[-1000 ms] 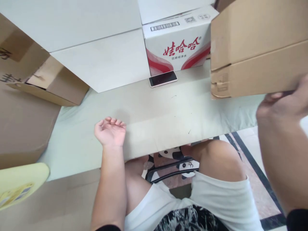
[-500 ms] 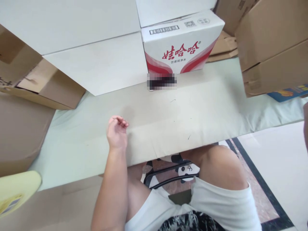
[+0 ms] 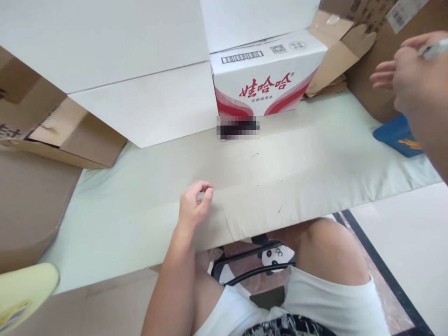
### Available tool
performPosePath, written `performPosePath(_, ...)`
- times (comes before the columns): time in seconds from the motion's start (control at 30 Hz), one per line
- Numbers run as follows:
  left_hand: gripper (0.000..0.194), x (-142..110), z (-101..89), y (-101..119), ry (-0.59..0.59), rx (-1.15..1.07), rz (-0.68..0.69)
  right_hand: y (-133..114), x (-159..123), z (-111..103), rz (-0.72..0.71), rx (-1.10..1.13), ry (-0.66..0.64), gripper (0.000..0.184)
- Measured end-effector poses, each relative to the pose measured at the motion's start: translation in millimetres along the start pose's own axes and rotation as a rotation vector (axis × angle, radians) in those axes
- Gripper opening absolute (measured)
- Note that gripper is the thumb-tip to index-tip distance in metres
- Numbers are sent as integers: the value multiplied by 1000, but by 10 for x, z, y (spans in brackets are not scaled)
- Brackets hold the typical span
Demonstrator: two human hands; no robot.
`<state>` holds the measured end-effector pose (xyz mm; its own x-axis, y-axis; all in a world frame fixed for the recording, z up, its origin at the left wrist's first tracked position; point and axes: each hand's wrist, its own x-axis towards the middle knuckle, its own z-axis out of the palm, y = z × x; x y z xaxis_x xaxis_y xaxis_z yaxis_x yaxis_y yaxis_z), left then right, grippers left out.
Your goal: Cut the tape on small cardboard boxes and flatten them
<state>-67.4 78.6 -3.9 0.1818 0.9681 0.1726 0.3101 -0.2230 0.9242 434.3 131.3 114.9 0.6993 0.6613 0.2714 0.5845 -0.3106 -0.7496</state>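
Note:
My left hand [image 3: 196, 203] rests on the cloth-covered table [image 3: 140, 196] near its front edge. Its fingers curl in towards the thumb, and nothing shows between them. At the upper right my right hand [image 3: 409, 70] is raised above the table. Between thumb and fingers it grips a slim whitish object [image 3: 433, 49], cut off by the picture's edge, its kind unclear. The other fingers point left, in front of a brown cardboard box [image 3: 367, 70]. Below that hand lies a blue package [image 3: 394, 135] with a yellow-orange print, partly hidden by my forearm.
A white carton with red lettering [image 3: 269, 84] stands at the back, beside large white boxes [image 3: 147, 107]. At its foot is a pixelated dark thing [image 3: 238, 128]. Cardboard boxes [image 3: 38, 200] are at the left, above a pale yellow chair back or similar [image 3: 31, 289].
My right hand has come into view at the upper right with the whitish object. The large cardboard box there is gone from the front. My left hand has shifted right and curled.

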Motion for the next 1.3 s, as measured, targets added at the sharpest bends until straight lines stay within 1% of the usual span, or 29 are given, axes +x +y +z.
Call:
performPosePath(0.03, 11, -6, -18, 9, -3, 9, 20, -79, -198, -2, 143, 18, 77, 43)
performPosePath(0.07, 12, -15, -39, 16, -1, 12, 35, -145, -397, -1, 185, 18, 71, 44)
performPosePath(0.13, 15, -38, -76, 27, 9, 9, 62, -231, -740, 20, 182, 24, 45, 41)
performPosePath(0.2, 16, -70, -100, 38, 20, -5, 78, -275, -970, 77, 156, 33, 1, 31)
performPosePath(0.3, 20, -128, -124, 59, 56, -26, 88, -383, -1171, 222, 106, 85, -96, 20)
performPosePath(0.37, 27, -166, -155, 70, 95, -45, 92, -551, -1293, 352, 58, 113, -192, 21)
performPosePath(0.47, 35, -216, -257, 65, 152, -114, 100, -933, -1533, 605, -89, 111, -369, 22)
performPosePath(0.57, 37, -275, -412, 30, 217, -181, 103, -1356, -1830, 969, -284, 97, -518, 16)
performPosePath(0.63, 39, -330, -521, 3, 258, -191, 93, -1618, -2041, 1294, -400, 80, -591, 10)
performPosePath(0.67, 39, -359, -573, -6, 272, -190, 94, -1744, -2148, 1482, -452, 68, -629, 6)
performPosePath(0.7, 39, -386, -623, -13, 257, -189, 92, -1871, -2255, 1683, -493, 57, -671, 4)
performPosePath(0.8, 39, -450, -758, -13, 263, -185, 120, -2295, -2584, 2339, -599, 35, -821, 9)
performPosePath(0.9, 35, -487, -867, 3, 300, -194, 123, -2827, -2944, 2963, -670, 93, -864, 10)
performPosePath(0.97, 36, -508, -916, 16, 335, -183, 82, -3220, -3203, 3296, -721, 180, -860, 9)
performPosePath(1.0, 39, -518, -934, 22, 340, -183, 51, -3412, -3332, 3430, -726, 225, -829, 10)
performPosePath(1.1, 48, -538, -967, 27, 301, -232, 4, -3889, -3673, 3704, -746, 322, -806, 17)
performPosePath(1.17, 53, -541, -986, 21, 305, -252, -34, -4079, -3827, 3788, -755, 260, -774, 18)
performPosePath(1.23, 54, -548, -1009, 14, 335, -249, -62, -4151, -3903, 3795, -733, 190, -780, 15)
performPosePath(1.3, 50, -571, -1036, 8, 394, -241, -46, -4111, -3899, 3723, -718, 154, -781, 16)
